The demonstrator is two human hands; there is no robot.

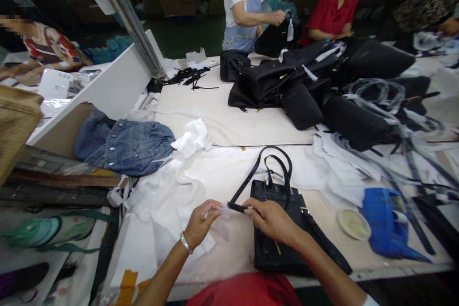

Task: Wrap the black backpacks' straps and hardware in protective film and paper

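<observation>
A black backpack-style bag (272, 244) lies on the table in front of me, a gold zipper pull on its front. Its thin black strap (247, 179) loops up above the bag and bends back toward my hands. My right hand (270, 217) is closed over the bag's left side, pinching the folded strap end between thumb and fingers. Just left of that end, my left hand (201, 222), with a silver bracelet at the wrist, has its fingertips pinched at a thin, see-through piece of film (225, 217). The film's edges are blurred.
White tissue paper (179, 186) spreads on the left, beside a denim bag (125, 143). Black bags (272, 79) are heaped at the back right. A round dish (353, 224) and a blue bag (383, 224) lie right. Co-workers (240, 9) are across the table.
</observation>
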